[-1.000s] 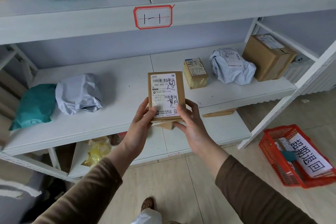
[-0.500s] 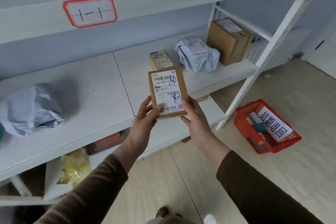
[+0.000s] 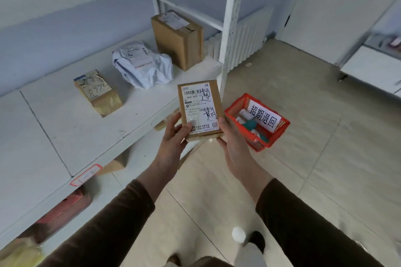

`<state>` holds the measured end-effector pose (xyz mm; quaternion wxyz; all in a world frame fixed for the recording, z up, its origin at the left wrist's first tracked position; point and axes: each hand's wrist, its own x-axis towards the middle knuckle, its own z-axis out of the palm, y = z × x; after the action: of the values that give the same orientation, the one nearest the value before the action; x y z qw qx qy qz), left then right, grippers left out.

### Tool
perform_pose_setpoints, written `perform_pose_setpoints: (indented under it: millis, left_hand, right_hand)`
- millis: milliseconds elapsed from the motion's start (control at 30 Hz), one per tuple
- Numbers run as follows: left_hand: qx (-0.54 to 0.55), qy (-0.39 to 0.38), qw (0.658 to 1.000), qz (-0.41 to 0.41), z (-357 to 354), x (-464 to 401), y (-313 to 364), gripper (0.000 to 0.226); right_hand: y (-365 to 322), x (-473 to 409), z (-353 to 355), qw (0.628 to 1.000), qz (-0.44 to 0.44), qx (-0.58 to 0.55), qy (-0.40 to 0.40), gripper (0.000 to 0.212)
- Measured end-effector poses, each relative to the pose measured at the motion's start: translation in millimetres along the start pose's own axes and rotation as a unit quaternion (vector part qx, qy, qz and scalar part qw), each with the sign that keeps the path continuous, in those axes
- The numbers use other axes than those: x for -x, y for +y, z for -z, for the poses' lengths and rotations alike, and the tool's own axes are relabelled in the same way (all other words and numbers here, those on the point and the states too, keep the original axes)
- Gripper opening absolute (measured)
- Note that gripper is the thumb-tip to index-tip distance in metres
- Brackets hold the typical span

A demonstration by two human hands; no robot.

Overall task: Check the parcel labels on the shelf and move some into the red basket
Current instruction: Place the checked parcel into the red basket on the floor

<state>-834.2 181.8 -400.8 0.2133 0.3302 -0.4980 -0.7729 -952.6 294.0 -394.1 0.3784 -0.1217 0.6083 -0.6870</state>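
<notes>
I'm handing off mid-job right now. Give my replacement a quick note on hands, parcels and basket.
Left hand and right hand both grip the small labelled box, label up.
Red basket sits on the floor to the right and already holds a few items.
On the shelf: taped box, grey bag, big carton.
Left: drop the held box in the basket, then check the others.

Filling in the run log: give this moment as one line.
stage: label check | held: small brown parcel, left hand and right hand grip it | red basket: on floor, not yet reached
</notes>
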Motion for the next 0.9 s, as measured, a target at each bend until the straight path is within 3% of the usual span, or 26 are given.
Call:
perform_pose_setpoints:
  millis: [133,400,633,900]
  left_hand:
    - [-0.006,-0.023,1.000,0.010,-83,-37,-26,0.049]
    - [-0.013,-0.034,0.997,0.062,-256,-92,-87,0.045]
    - [-0.029,-0.019,0.994,0.108,-317,-167,-110,0.040]
    - [-0.026,-0.031,0.988,0.148,-377,-284,-131,0.050]
  right_hand:
    - [-15,-23,80,0.998,-0.015,-0.028,0.045,0.019]
    - [-45,-80,260,0.992,-0.056,-0.058,0.098,0.038]
    - [-58,-160,335,0.989,-0.108,-0.051,0.091,0.035]
    - [-89,-272,403,0.984,-0.145,0.028,0.102,0.021]
